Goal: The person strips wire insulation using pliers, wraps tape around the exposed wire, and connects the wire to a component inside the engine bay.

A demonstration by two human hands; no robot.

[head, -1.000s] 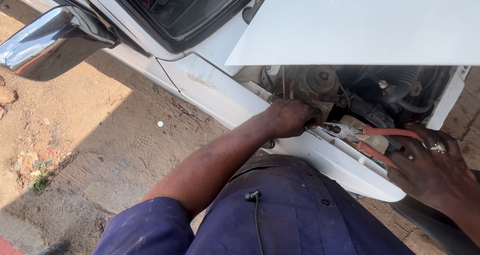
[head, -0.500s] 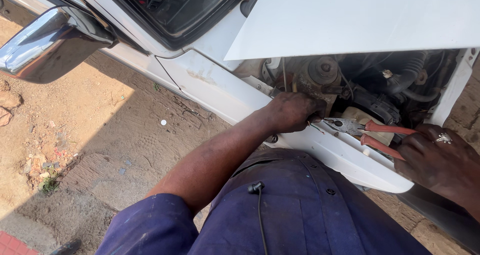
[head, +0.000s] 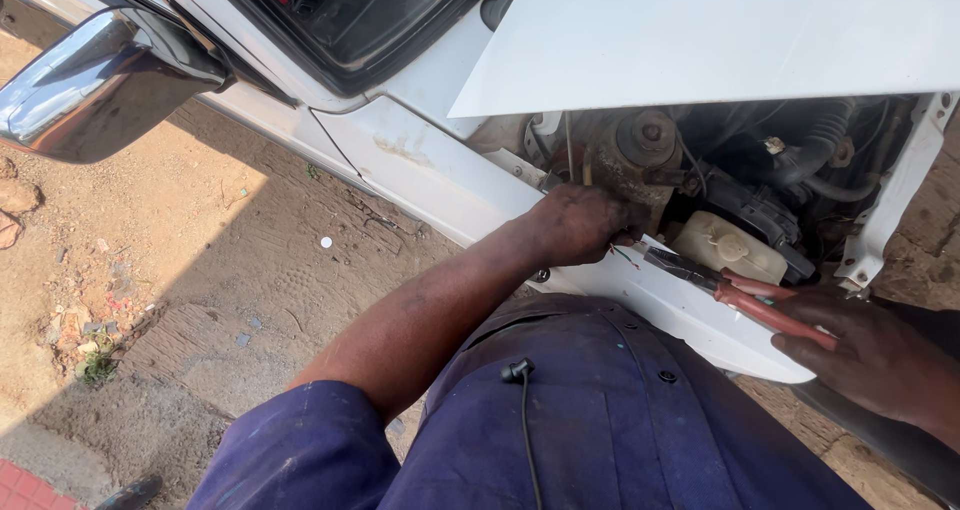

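Right hand (head: 880, 355) shifted lower-right, gripping pliers (head: 740, 295); left hand (head: 580, 225) pinching wires (head: 625, 257).

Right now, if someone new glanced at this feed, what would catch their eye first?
The raised white hood across the top, over the open engine bay. Below it, the left hand holds thin wires at the fender's edge, while the right hand grips red-handled pliers pointed at them. At upper left, a chrome side mirror hangs over sandy ground.
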